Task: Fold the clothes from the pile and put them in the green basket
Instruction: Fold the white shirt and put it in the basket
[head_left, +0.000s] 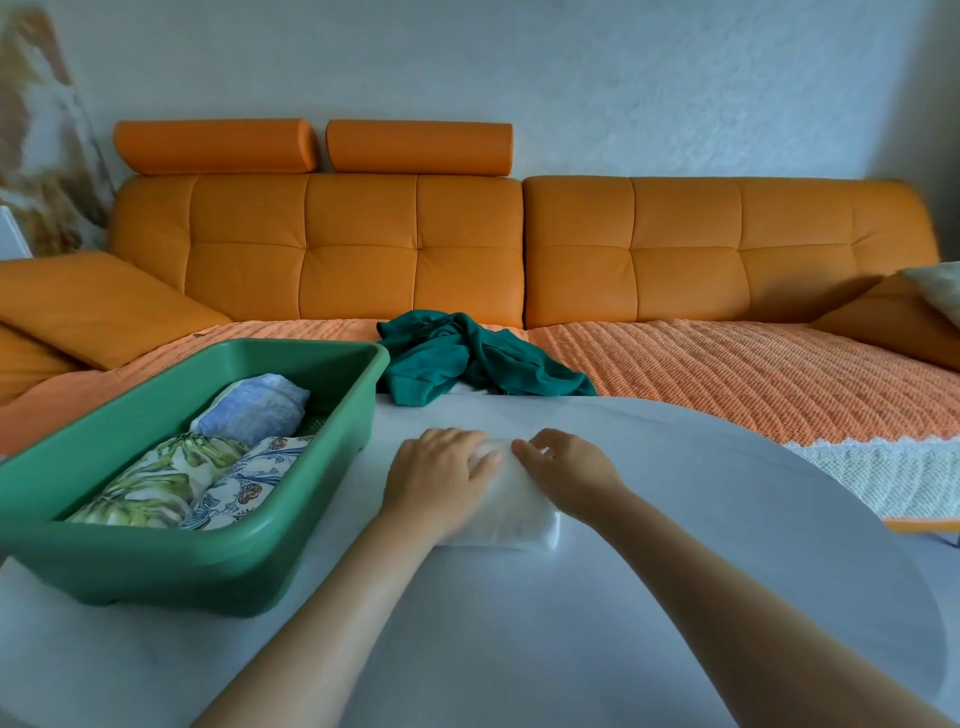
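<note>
- Green basket (218, 566) stands at the left edge of the table (701, 597), long side running near to far.
- Contents, near end: leaf-print folded cloth (150, 483) on the left, touching a blue floral folded cloth (244, 483) on the right. Far end: pale blue folded cloth (254, 410), rolled, touching both.
- White folded cloth (519, 519) lies mid-table, just right of the basket and apart from it.
- Dark green garment (467, 358), crumpled and unfolded, sits at the far edge of the table, spilling onto the orange throw (727, 374) of the sofa (675, 249).
- Left hand (441, 478): fingers fairly straight, palm down, pressing the left side of the white cloth.
- Right hand (566, 467): fingers bent, tips on the cloth's far end; pinching or only touching, cannot tell.
</note>
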